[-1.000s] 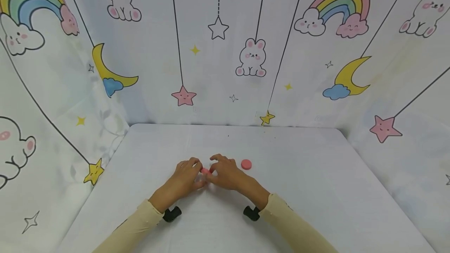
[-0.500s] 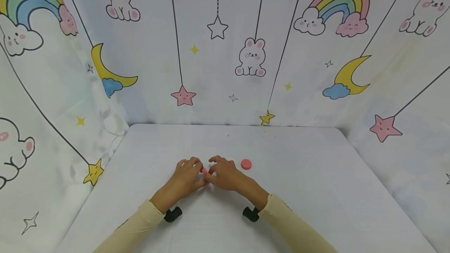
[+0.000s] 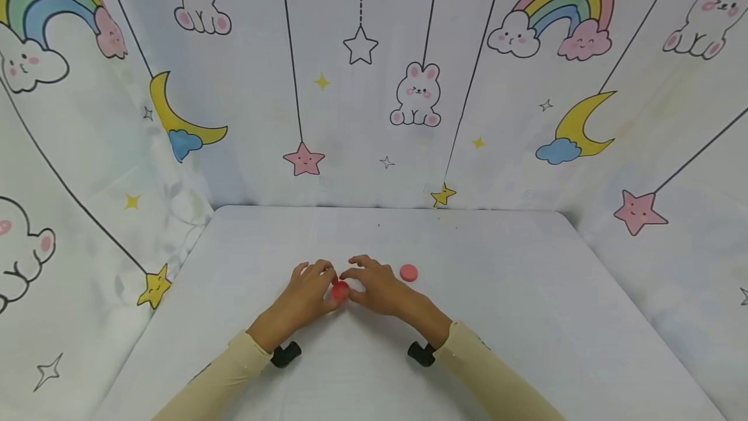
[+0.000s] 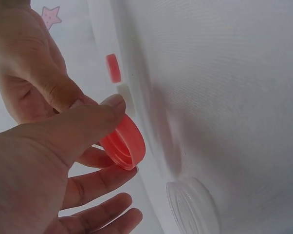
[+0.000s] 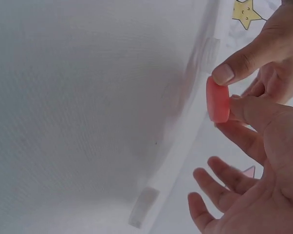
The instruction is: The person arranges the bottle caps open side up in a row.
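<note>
My left hand (image 3: 304,294) pinches a red screw cap (image 4: 129,144) at its rim between thumb and index finger; the other fingers spread below. The cap's hollow, ridged inside shows in the left wrist view, and its flat side in the right wrist view. From the other side my right hand (image 3: 380,288) holds the same cap, with thumb against it and index finger at its lower edge; its remaining fingers are loosely bent. Both hands are close over the white table. A clear, ridged round container (image 4: 192,209) stands on the table in the left wrist view.
A second red cap (image 3: 409,272) lies on the white table (image 3: 497,317), right of my right hand. Black wrist camera mounts (image 3: 286,355) hang under both wrists. A printed cloth backdrop (image 3: 362,115) rises along the table's far edge and sides.
The held cap has turned and tilted, so more of its round face shows in the head view. The right hand's fingers have shifted slightly on it. The second cap has not moved.
</note>
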Available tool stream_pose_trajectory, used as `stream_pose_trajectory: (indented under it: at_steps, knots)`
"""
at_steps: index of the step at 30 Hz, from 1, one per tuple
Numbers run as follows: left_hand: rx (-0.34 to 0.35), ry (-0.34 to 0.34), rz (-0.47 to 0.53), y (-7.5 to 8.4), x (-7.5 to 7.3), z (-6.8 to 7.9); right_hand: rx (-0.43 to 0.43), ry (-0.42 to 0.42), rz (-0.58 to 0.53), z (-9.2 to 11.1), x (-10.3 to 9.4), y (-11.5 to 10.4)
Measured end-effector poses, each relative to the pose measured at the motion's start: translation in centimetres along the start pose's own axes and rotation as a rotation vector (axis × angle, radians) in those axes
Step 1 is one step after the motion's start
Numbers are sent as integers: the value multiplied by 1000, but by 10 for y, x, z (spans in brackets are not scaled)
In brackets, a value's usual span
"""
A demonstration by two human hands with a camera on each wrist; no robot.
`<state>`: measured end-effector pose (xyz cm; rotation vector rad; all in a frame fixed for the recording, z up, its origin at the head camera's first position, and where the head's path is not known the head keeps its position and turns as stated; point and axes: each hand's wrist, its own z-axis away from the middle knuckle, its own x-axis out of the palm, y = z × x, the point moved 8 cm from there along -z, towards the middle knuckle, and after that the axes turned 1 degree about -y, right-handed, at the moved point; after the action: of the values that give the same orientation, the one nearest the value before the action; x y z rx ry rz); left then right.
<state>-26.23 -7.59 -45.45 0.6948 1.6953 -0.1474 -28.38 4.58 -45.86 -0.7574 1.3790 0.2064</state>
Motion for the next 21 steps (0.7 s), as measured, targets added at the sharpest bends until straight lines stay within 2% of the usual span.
stream_pose_trajectory:
  at_steps: [11,21]
  knots:
    - [-14,-43,54,-2,6,0,11,-38,35,2,5,-1]
    - [-31,-101,38,-5,14,-2,6,-39,91,-1,13,-1]
